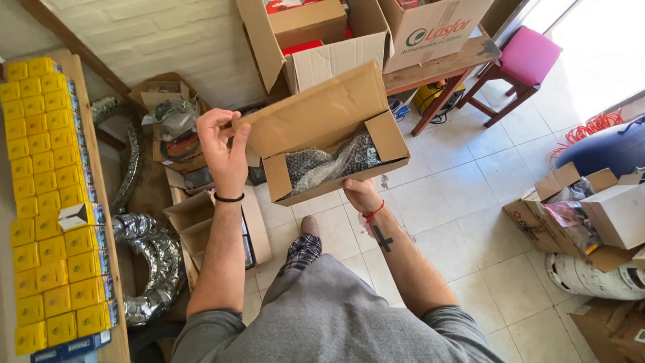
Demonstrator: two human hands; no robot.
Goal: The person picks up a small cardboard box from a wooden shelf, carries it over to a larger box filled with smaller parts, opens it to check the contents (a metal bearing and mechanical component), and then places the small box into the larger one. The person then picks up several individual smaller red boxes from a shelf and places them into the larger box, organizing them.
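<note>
Above a tiled floor (470, 202), an open cardboard box (329, 128) is held tilted in mid-air, its long axis running left to right between both hands. The left hand (225, 151) is closed on the box's left flap, fingers (213, 128) pinching the edge. The right hand (359, 193) is cupped under the bottom edge, nearer the plastic-wrapped parts (332, 161) seen inside. Yellow cartons (47, 202) are stacked on a shelf at left.

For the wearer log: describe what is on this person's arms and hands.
Both arms are bare below short grey sleeves. The left hand has a thin black band at the wrist. The right hand has a thin red string at the wrist, with a dark cross-shaped tattoo on the forearm.
</note>
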